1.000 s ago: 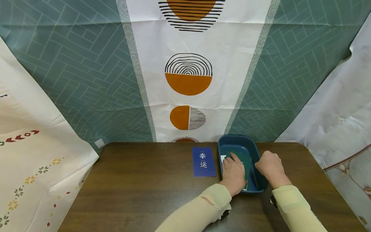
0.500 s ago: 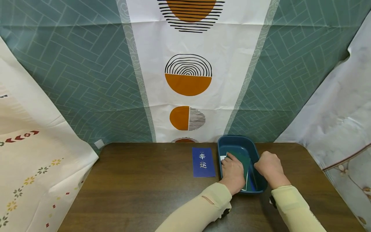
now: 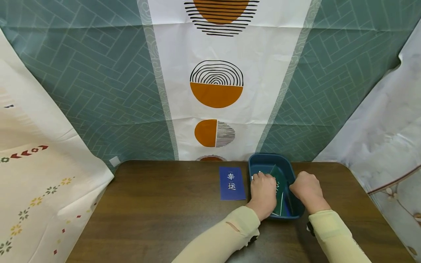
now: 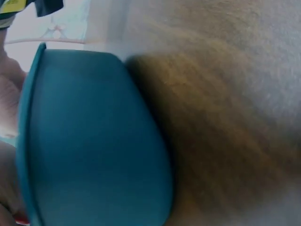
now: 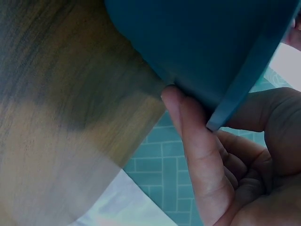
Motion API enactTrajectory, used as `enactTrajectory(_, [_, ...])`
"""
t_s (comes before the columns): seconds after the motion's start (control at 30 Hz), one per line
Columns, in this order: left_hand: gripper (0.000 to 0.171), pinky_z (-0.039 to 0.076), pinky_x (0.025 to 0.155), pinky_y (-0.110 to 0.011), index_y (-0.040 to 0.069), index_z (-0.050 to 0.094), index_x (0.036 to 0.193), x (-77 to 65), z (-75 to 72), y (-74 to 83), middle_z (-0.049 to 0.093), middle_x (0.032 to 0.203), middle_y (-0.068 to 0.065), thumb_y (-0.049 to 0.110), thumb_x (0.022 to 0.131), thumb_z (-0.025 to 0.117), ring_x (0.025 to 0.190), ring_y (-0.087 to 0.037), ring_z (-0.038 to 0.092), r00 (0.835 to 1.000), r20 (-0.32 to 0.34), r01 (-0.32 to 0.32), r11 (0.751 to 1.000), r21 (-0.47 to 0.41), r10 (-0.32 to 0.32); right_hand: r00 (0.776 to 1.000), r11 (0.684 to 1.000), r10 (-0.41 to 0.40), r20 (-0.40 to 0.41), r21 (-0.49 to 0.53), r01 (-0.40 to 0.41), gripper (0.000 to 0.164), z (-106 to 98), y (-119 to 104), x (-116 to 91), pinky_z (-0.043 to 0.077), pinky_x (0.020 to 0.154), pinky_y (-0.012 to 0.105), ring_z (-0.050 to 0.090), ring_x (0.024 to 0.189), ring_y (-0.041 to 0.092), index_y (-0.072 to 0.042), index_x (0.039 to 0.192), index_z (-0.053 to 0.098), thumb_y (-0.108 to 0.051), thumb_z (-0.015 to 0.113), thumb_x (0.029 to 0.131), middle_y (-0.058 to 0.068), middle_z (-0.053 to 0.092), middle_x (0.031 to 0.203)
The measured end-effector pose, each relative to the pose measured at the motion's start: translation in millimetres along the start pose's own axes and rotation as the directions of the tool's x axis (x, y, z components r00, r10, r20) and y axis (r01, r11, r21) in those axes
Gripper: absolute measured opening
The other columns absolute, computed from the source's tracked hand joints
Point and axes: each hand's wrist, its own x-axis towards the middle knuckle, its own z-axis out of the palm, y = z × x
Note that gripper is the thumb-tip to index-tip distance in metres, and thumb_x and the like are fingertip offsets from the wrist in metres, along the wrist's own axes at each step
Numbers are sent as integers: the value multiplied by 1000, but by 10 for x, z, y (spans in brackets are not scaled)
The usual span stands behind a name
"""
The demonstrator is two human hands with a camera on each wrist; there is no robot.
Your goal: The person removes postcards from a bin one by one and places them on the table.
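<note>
My right hand [image 3: 306, 188] grips the right rim of a dark blue-green plastic tub [image 3: 269, 157]. In the right wrist view, its thumb and fingers [image 5: 201, 155] pinch the tub's wall [image 5: 197, 42] from both sides. My left hand [image 3: 263, 191] reaches into the tub's left half with bent fingers; what they hold, if anything, is hidden. Beside it, a flat green card or envelope [image 3: 279, 177] with pale lettering lies tilted in the tub. The tub's outer wall [image 4: 99, 136] fills much of the left wrist view.
A blue card or envelope [image 3: 232, 183] with pale characters lies flat on the brown wooden table [image 3: 158, 208], left of the tub. Behind the table hangs a patterned green and white cloth [image 3: 217, 138]. White cloths [image 3: 378, 138] flank both sides.
My left hand has drawn its fingers in and shifted slightly, and the green card now shows its lettering and a different tilt. My right hand keeps its grip on the rim.
</note>
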Motion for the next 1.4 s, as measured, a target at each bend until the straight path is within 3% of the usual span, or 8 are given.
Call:
enactTrajectory(0.2, [8, 47, 52, -28, 25, 67, 83, 15, -179, -128, 61, 72, 6, 32, 82, 69, 63, -12, 58, 997, 55, -47, 991, -123, 54, 1000, 1000, 6, 2, 7, -6, 19, -10, -2, 4, 48, 53, 40, 51, 59, 26, 4, 78, 57, -15, 57, 77, 14, 54, 70])
enactTrajectory(0.4, [13, 43, 45, -31, 25, 67, 80, -18, -342, -265, 59, 67, 6, 38, 81, 68, 54, -13, 53, 993, 111, -28, 985, -168, 48, 1000, 1000, 1, -2, 13, -1, 16, -7, 45, -10, 46, 52, 38, 50, 59, 25, -1, 70, 56, -16, 58, 77, 11, 53, 68])
enactTrajectory(0.57, [16, 38, 40, -29, 23, 61, 67, -54, -504, -426, 53, 60, 7, 32, 77, 71, 51, -12, 51, 996, 80, -5, 967, -256, 27, 1000, 999, -6, -2, 32, 6, 15, 6, 93, -10, 44, 51, 36, 49, 59, 24, -2, 69, 56, -15, 57, 77, 9, 51, 66])
enactTrajectory(0.8, [30, 32, 39, -21, 21, 58, 56, -56, -631, -756, 37, 48, 12, 31, 82, 71, 47, -4, 45, 1000, -5, -11, 874, -485, 10, 1000, 1000, 3, -14, 27, -2, 15, 36, 107, 3, 44, 52, 36, 48, 60, 25, -1, 72, 56, -15, 57, 77, 10, 51, 67])
enactTrajectory(0.97, [13, 34, 44, -17, 19, 71, 74, -30, -653, -1074, 53, 61, 15, 29, 83, 69, 54, -1, 48, 985, -163, -60, 803, -592, -46, 1000, 999, 7, -21, 40, -6, 15, 36, 88, 16, 43, 51, 35, 48, 59, 25, -1, 71, 56, -15, 57, 77, 10, 50, 66])
enactTrajectory(1.07, [10, 39, 48, -17, 18, 73, 83, -32, -665, -1269, 62, 70, 12, 26, 85, 68, 57, 2, 51, 968, -224, -71, 738, -671, -110, 1000, 999, 2, -29, 40, -1, 15, 24, 72, 32, 43, 50, 35, 48, 59, 24, -2, 70, 56, -15, 57, 77, 9, 51, 65])
enactTrajectory(1.2, [11, 41, 48, -21, 18, 71, 80, -51, -658, -1485, 60, 65, 11, 28, 85, 68, 55, 0, 50, 953, -235, -46, 675, -736, -191, 999, 1000, -9, -36, 22, 10, 16, 0, 63, 45, 44, 52, 37, 48, 61, 25, -2, 71, 56, -16, 58, 77, 10, 52, 67])
enactTrajectory(1.4, [11, 41, 47, -26, 19, 70, 76, -90, -547, -1712, 56, 62, 14, 29, 80, 73, 55, -6, 50, 944, -188, 33, 641, -767, -273, 1000, 1000, -2, -29, 29, 3, 15, 12, 59, 31, 44, 51, 35, 48, 59, 25, -2, 69, 55, -15, 58, 77, 9, 50, 65])
